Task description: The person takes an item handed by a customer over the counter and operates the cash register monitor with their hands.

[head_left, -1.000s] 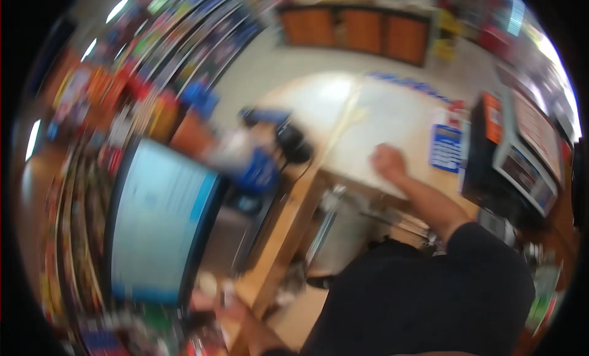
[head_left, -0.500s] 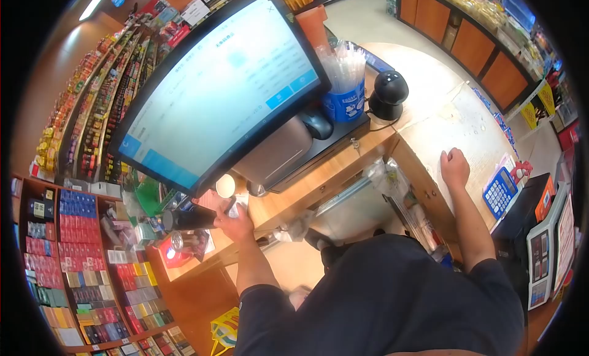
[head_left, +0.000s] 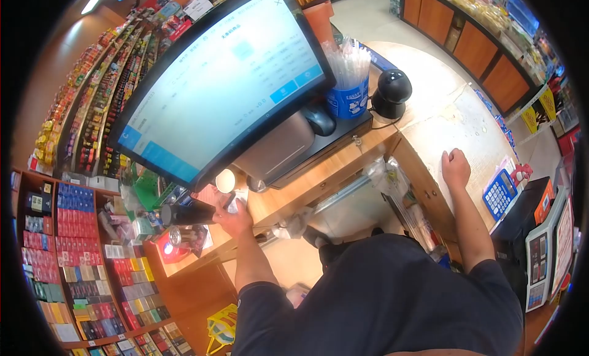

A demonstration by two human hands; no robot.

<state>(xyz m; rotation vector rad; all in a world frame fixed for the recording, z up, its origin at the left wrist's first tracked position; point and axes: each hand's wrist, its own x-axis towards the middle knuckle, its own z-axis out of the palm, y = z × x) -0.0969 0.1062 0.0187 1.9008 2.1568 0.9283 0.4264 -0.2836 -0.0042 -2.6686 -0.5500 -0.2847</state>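
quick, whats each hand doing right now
Left hand: closed around a black cylindrical item on the wooden counter.
Right hand: loose fist resting on the pale countertop, holding nothing visible.

You stood behind the till of a small shop. A big checkout screen (head_left: 224, 80) tilted over a wooden tabletop (head_left: 319, 178), with a black barcode scanner (head_left: 391, 92) beside it and a blue calculator (head_left: 500, 192) at your right. Shelves of cigarette packs (head_left: 73, 258) filled the wall at your left, and stocked aisles (head_left: 92, 104) ran beyond the screen.
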